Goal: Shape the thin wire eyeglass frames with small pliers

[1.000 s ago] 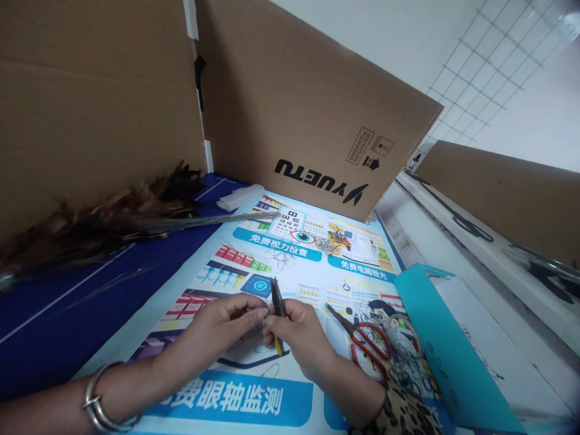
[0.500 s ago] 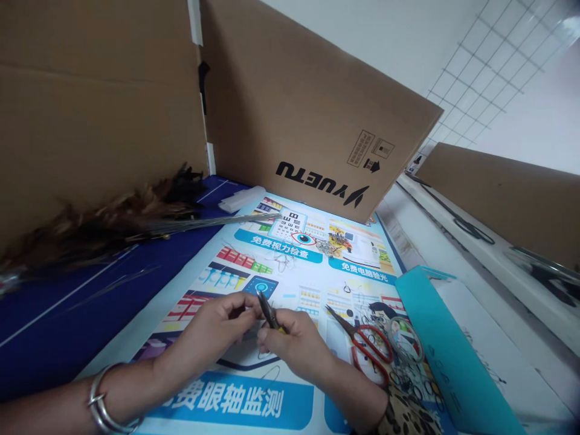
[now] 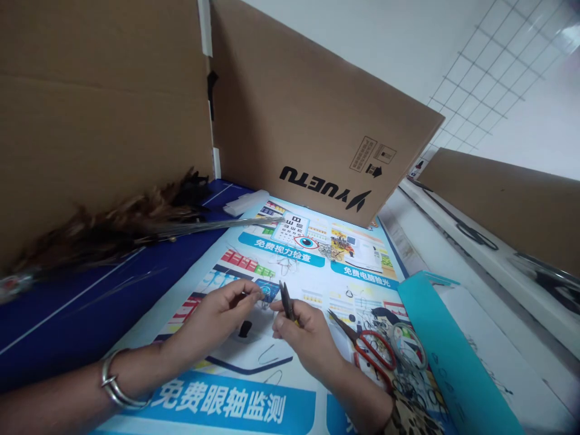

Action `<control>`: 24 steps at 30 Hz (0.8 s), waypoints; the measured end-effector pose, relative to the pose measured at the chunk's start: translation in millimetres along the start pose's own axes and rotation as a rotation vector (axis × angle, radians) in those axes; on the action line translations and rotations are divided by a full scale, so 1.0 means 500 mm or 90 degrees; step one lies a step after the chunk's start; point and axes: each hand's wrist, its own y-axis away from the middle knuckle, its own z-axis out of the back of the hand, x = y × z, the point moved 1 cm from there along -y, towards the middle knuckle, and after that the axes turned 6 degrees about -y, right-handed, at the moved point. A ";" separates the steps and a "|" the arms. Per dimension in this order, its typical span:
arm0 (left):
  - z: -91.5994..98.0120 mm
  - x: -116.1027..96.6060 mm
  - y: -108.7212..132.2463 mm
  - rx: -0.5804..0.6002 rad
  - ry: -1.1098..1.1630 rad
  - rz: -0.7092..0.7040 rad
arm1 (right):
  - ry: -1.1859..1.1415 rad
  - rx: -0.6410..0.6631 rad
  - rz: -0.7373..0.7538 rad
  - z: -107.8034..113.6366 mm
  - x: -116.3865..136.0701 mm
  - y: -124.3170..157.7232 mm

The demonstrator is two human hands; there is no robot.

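My right hand is wrapped round a pair of pliers, whose dark jaws point up and away; a bit of yellow handle shows by the palm. Just left of it, my left hand has thumb and forefinger pinched together. A thin bent wire sticks out at those fingertips, apart from the plier jaws. Its exact shape is too fine to make out. On the printed sheet below lie a few more bent wires.
Red-handled scissors lie right of my right hand, beside a wire coil and several small rings. Further right stands a teal box. Straight wires and brown feathers lie back left. Cardboard walls close off the back.
My hands have moved apart a little, with the pliers shifting right and away from the left fingertips. The wire at my left fingers now shows more clearly. The whole view has shifted slightly.
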 end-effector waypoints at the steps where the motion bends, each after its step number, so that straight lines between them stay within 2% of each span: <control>1: 0.003 0.000 -0.002 -0.006 -0.033 -0.034 | 0.085 -0.012 0.039 0.005 0.000 -0.002; 6: 0.019 0.004 -0.002 -0.047 -0.237 -0.218 | 0.501 -0.059 0.264 0.024 -0.005 -0.005; 9: 0.026 0.016 -0.001 -0.061 -0.323 -0.341 | 0.630 -0.072 0.322 0.034 -0.014 -0.006; 12: 0.029 0.031 -0.002 -0.082 -0.408 -0.424 | 0.710 -0.084 0.340 0.042 -0.021 -0.008; 15: 0.030 0.040 -0.002 -0.109 -0.480 -0.454 | 0.776 -0.082 0.354 0.045 -0.026 -0.010; 19: 0.029 0.031 0.002 -0.122 -0.534 -0.475 | 0.844 -0.072 0.366 0.047 -0.029 -0.010; 24: 0.031 0.014 0.004 -0.096 -0.476 -0.503 | 0.909 -0.053 0.387 0.051 -0.028 -0.010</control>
